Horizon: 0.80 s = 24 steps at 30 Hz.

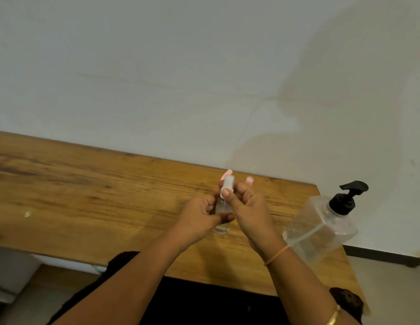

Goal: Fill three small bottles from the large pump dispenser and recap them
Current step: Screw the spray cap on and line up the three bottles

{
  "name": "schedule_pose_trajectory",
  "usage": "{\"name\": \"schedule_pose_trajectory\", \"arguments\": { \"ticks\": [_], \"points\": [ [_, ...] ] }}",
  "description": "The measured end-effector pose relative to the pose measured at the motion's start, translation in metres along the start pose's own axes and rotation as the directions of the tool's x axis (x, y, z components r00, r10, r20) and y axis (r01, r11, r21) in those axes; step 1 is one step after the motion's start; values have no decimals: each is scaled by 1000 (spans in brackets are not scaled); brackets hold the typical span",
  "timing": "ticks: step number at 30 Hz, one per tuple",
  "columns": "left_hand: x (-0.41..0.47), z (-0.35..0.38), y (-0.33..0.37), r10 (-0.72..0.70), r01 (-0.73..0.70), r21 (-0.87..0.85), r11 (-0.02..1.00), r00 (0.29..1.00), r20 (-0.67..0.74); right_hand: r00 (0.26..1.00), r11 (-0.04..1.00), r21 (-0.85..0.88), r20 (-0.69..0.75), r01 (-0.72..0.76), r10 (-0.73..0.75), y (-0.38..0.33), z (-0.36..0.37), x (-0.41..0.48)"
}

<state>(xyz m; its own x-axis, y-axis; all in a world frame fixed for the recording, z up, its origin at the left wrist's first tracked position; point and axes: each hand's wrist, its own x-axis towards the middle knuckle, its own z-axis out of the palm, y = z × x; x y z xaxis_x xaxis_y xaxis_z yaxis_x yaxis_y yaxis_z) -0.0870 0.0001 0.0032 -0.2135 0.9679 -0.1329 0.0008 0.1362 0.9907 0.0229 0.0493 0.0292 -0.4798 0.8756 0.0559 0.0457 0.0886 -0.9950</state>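
1. Small bottle (221, 208), clear with a white cap (227, 184), is standing upright between both hands, about mid-way along the wooden table (87, 195). Its base is down at the table top, but I can't tell if it's actually touching the wood.
2. Left hand (199, 216) is curling thumb and fingers round the bottle's body, steadying it. Right hand (248, 207) is pinching the white cap between thumb and fingertips.
3. My read is that the cap is going on or coming off right now, and I honestly can't say which. The fill level isn't readable through the clear plastic either.
4. Large pump dispenser (321, 226) is standing just to the right of the right wrist, near the table's end. No hand is touching its black pump head (349, 193).
5. Just beyond the fingers, two pink tops are peeking out, one (228, 172) right behind the white cap and one (250, 180) beside it. They're probably the other two bottles, though they're mostly hidden, so whether they're full or empty is anyone's guess.
6. Behind it all there's a plain wall (157, 66).
7. So I'm judging this as somewhere mid-task: one bottle is being handled at the cap, and I can't confirm that any of the three is finished.
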Motion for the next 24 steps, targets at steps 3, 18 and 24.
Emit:
{"name": "schedule_pose_trajectory", "arguments": {
  "ticks": [3,18,24],
  "points": [
    [3,-5,-2,-5,5,41,999,1000,-5,1000,1000,26,-23,-10,11,5,8,2],
    [53,-27,-29,0,109,294,950,938,-347,957,849,-442,-159,-289,242,29,-18,11],
    [79,-23,-37,19,76,257,963,938,-347,956,814,-505,-207,-287,209,36,-27,18]
  ]
}}
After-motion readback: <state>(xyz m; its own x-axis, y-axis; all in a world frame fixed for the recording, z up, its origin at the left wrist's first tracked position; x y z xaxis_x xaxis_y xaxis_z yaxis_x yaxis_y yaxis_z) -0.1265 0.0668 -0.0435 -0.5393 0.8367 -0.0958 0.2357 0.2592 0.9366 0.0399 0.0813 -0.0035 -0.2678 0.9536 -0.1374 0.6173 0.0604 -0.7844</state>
